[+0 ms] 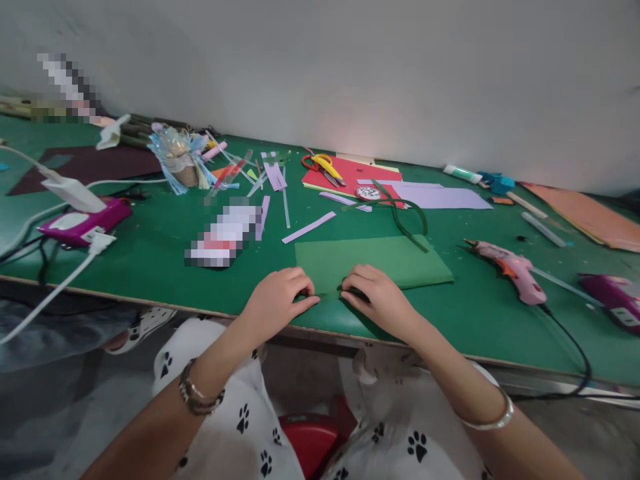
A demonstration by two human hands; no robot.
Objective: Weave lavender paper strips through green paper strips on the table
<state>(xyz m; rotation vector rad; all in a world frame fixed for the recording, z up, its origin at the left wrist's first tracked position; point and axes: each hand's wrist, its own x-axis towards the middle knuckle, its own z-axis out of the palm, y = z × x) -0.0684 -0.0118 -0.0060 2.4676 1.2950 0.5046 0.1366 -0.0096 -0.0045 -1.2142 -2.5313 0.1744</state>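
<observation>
A light green sheet of paper (375, 260) lies flat on the green table, close to its front edge. At the near left part of the sheet, my left hand (275, 297) is closed, thumb and fingers pinching the paper's near edge. My right hand (377, 300) grips the same edge a short way to the right, with its fingers curled over it. A thin dark line of paper edge shows between the two sets of fingertips; what lies under the fingers is hidden. Dark green curled paper strips (395, 207) rest just beyond the sheet.
Scissors (325, 167) lie on red paper (357, 175), near lilac paper (445, 195) and loose lilac strips (309, 227). A pink glue gun (510, 270) lies at right, its cord hanging over the edge. A purple power strip (87, 220) with plugs and a blue-fringed craft (183, 157) stand left.
</observation>
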